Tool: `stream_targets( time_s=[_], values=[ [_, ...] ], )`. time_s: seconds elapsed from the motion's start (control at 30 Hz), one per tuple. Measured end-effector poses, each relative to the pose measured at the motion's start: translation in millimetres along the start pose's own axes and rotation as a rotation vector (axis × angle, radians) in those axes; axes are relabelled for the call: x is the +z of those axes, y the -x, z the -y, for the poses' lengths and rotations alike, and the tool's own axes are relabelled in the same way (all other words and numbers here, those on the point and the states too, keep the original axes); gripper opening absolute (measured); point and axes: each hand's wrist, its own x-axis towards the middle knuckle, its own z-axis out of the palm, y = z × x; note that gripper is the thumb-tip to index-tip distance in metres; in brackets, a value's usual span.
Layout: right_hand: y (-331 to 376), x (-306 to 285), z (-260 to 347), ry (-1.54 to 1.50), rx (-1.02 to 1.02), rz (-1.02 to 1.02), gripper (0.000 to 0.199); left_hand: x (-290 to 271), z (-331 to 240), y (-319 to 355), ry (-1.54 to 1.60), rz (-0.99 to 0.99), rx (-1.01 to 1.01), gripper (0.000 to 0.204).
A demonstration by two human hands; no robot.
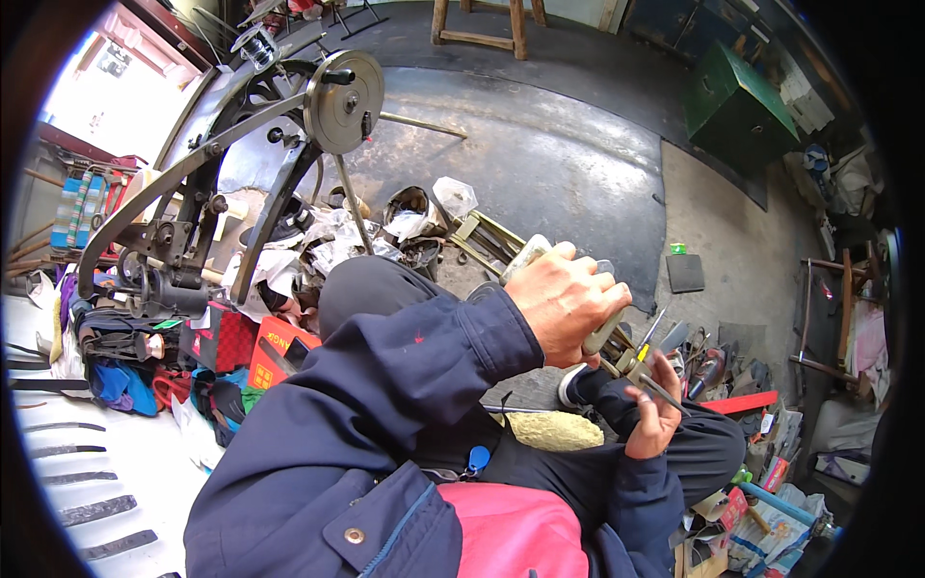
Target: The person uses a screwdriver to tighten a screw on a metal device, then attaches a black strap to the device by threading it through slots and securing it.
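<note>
My left hand is clenched in a full fist around the pale cream handle of a long tool, knuckles up, over my lap. My right hand sits just below it, fingers curled and pinching a slim dark metal blade near the tool's working end; exactly where the two meet, I cannot tell. One grey metal flywheel stands on the dark treadle machine to my left. Five dark flat blades lie in a row on the white surface at my lower left. One green metal box sits far across the floor.
</note>
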Motion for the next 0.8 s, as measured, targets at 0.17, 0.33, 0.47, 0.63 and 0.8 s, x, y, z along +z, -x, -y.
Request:
stream_targets(
  time_s=[0.17,0.33,0.47,0.63,0.8],
  values=[
    [-13,-27,-6,-0.591,0.807,0.497,0.09,1,1,-1,0.007,0.0,0.028,0.065],
    [-13,-2,-1,-0.761,0.778,0.379,0.07,0,0,0,0.015,0.005,0.033,0.065],
    [-11,18,8,-0.165,0.511,0.199,0.056,-1,2,2,0.032,0.004,0.03,0.065],
    [-10,20,-3,0.496,-0.19,0.198,0.064,1,2,2,0.021,0.024,0.029,0.066],
    [-12,-8,-12,0.22,0.711,0.29,0.038,1,1,1,0.021,0.02,0.032,0.066]
  ],
)
